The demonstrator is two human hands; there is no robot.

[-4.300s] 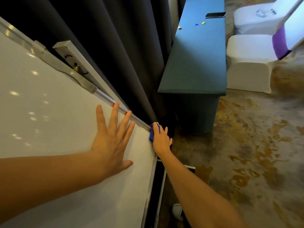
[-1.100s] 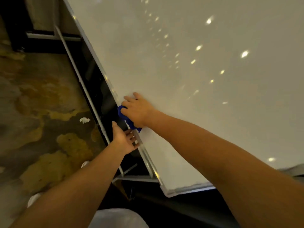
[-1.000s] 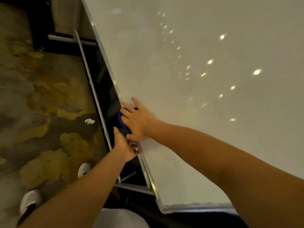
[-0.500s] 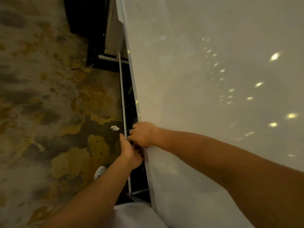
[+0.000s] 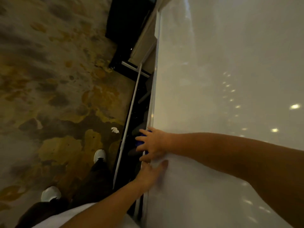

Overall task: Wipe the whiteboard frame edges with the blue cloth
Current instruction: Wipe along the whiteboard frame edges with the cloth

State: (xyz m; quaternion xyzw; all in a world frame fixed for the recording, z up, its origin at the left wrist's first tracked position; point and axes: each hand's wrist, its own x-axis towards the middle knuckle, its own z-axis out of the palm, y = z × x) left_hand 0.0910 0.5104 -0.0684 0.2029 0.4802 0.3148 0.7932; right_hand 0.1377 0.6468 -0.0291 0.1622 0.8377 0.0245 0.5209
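The whiteboard point(image 5: 222, 79) fills the right side of the view, and its metal frame edge point(image 5: 153, 96) runs from top to bottom through the middle. My right hand point(image 5: 153, 143) presses the blue cloth point(image 5: 143, 142) against that edge; only bits of blue show between the fingers. Just below it, my left hand point(image 5: 152, 174) grips the same edge, thumb lying on the white surface and fingers hidden behind the frame.
A thin white stand rail point(image 5: 130, 116) runs beside the frame, with a dark gap between them. The patterned brown carpet point(image 5: 57, 96) lies to the left, with a white scrap point(image 5: 114, 130) and my two white shoes point(image 5: 99, 155) on it.
The view has swung so the frame edge now stands nearly vertical. My right hand with the cloth has slid along the edge, and my left hand has shifted to hold the frame just below it.
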